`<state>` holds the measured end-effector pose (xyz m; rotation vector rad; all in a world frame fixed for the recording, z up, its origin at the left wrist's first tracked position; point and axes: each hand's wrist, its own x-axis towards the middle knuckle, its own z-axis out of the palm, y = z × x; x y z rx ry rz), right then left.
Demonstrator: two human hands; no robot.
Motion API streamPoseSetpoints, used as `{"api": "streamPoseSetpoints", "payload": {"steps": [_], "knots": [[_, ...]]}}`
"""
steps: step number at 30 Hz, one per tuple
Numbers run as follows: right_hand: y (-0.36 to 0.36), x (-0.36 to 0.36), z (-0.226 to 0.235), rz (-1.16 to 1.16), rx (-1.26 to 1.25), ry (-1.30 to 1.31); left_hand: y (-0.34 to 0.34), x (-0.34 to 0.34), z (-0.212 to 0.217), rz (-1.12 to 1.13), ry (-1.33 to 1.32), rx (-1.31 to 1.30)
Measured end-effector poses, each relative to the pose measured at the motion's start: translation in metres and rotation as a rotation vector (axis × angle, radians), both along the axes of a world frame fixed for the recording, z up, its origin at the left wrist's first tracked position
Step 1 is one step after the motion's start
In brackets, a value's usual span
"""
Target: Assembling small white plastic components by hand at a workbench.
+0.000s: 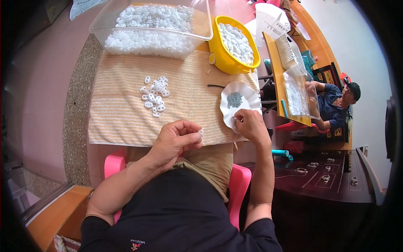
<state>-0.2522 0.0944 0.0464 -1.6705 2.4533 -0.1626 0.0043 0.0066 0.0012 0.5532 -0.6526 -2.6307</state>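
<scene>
Head view: left hand (pixel 179 137) pinching small white piece (pixel 201 132) by near edge of surface (pixel 121 101); slack grip could drop it into lap (pixel 208 163). Right hand (pixel 251 125) over dish (pixel 252 98), can't tell what grip holds; nudge could spill grey bits (pixel 234 100).

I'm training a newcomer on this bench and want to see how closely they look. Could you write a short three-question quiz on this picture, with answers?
1. True or false: the left hand pinches a small white piece between thumb and fingers.
2. What colour is the oval tub beside the clear bin?
A) red
B) yellow
C) green
3. Fill in the blank: the person's ____ hand is at the white wavy-rimmed dish.

Key:
1. True.
2. B, yellow.
3. Right; the right hand is over the dish's near edge, though whether its fingers hold anything cannot be made out.
</scene>
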Motion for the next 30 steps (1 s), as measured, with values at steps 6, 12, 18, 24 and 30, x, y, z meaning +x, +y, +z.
{"api": "streamPoseSetpoints", "payload": {"steps": [6,12,18,24,30], "knots": [[-0.002,0.009,0.003,-0.002,-0.023,-0.031,0.0,0.0,-0.003,0.019,-0.004,0.012],[0.005,0.021,0.002,0.066,-0.231,-0.339,0.001,-0.002,0.001,0.057,-0.054,0.031],[0.003,0.048,-0.013,0.019,-0.302,-1.005,0.001,-0.002,-0.002,0.08,-0.051,0.024],[0.0,0.065,-0.032,0.019,-0.346,-1.223,0.001,-0.002,-0.003,0.091,-0.068,0.022],[-0.004,0.075,-0.04,-0.024,-0.375,-1.329,-0.001,-0.002,0.0,0.096,-0.072,0.044]]}}
